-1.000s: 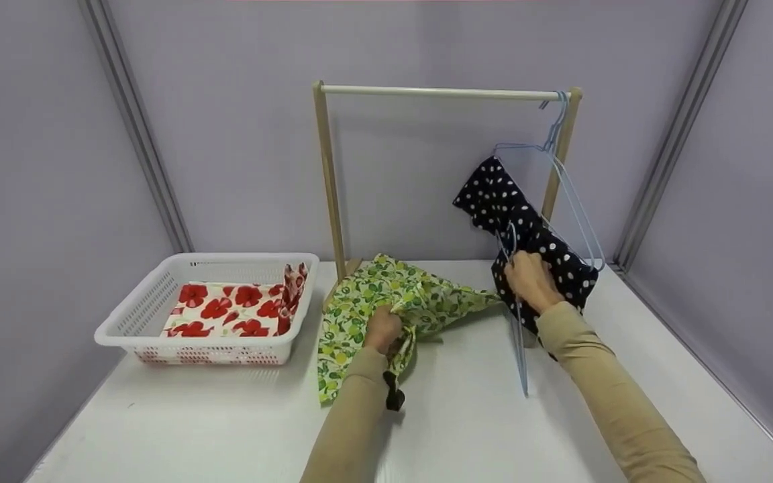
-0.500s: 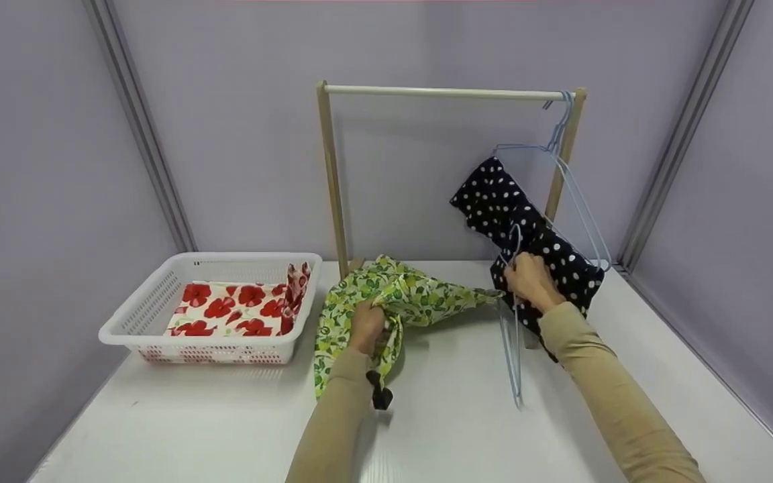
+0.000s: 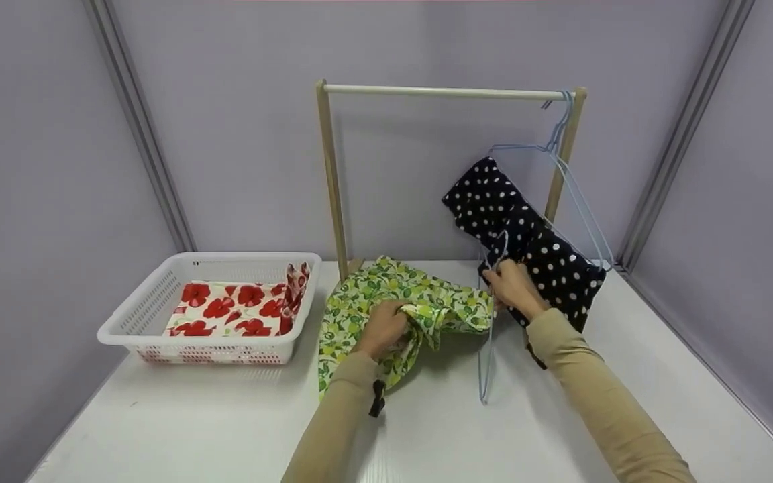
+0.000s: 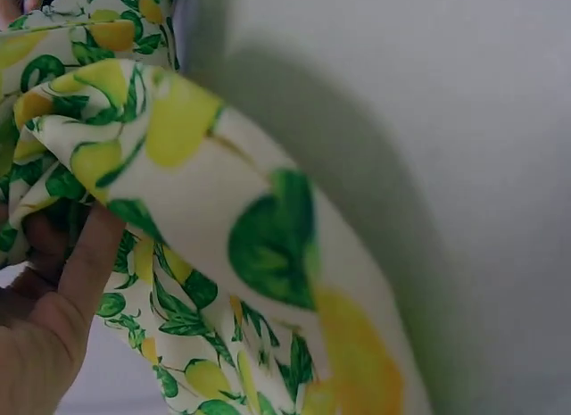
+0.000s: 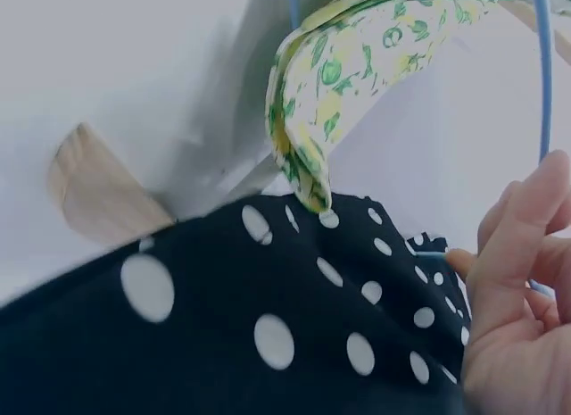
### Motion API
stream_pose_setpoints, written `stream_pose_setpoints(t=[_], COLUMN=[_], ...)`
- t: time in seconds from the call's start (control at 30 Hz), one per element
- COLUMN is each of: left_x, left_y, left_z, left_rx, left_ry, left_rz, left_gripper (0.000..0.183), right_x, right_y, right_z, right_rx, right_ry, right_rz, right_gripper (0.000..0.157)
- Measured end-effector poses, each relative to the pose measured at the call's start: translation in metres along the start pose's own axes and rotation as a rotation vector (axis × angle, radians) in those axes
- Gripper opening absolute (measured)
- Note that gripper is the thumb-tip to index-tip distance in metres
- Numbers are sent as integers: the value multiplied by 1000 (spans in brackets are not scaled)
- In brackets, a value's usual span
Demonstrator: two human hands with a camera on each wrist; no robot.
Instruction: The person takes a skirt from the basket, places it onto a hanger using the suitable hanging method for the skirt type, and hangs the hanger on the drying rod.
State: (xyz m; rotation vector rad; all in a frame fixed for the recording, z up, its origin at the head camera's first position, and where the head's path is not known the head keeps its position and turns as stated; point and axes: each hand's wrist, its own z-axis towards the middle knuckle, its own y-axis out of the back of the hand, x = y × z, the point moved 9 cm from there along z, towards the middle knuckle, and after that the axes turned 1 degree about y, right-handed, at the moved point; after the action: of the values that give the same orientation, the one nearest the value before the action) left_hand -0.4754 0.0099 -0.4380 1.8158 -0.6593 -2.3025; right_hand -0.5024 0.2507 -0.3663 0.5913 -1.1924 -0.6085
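My left hand [image 3: 384, 327] grips a bunched fold of the green-and-yellow lemon-print cloth [image 3: 393, 282] lying at the middle of the table. In the left wrist view the fingers go under the gathered lemon-print cloth [image 4: 268, 245], their tips hidden. My right hand [image 3: 515, 288] pinches a blue wire hanger [image 3: 484, 400], turned edge-on, its hook up and its far end low over the table. The cloth's right edge reaches the hanger, close to the right fingers. The right wrist view shows the blue wire hanger [image 5: 545, 76] running past the right hand [image 5: 522, 299].
A black polka-dot cloth [image 3: 561, 268] hangs aslant behind the right hand, on blue hangers [image 3: 554, 134] at the right end of the rack's white rail [image 3: 440, 90]. On the left stands a white basket [image 3: 108, 333] holding a folded red-flower cloth [image 3: 215, 308].
The right hand has moved left with the hanger, toward the lemon-print cloth. My left hand shifted left, then back right, and the cloth's right end is spread wider. The polka-dot cloth swung slightly left.
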Motion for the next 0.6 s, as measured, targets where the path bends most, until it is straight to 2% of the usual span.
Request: stream_pose_setpoints(t=[0.1,0.27,0.47,0.6], left_x=[-7,-14,-23,-24], left_y=[-4,-20,-32,-41], left_z=[-2,-6,-2,1], left_rx=[25,120,142,138], left_ry=[-37,-76,-128,-99], left_rz=[62,173,337,421], left_gripper=[43,37,19,37], right_x=[2,6,11,14], right_y=[-7,-14,-21,-23], right_z=[1,1,-1,-1], right_rx=[14,20,32,40], right_ry=[-3,-4,-6,-9], right_rz=[42,71,88,98], right_gripper=[40,46,47,48])
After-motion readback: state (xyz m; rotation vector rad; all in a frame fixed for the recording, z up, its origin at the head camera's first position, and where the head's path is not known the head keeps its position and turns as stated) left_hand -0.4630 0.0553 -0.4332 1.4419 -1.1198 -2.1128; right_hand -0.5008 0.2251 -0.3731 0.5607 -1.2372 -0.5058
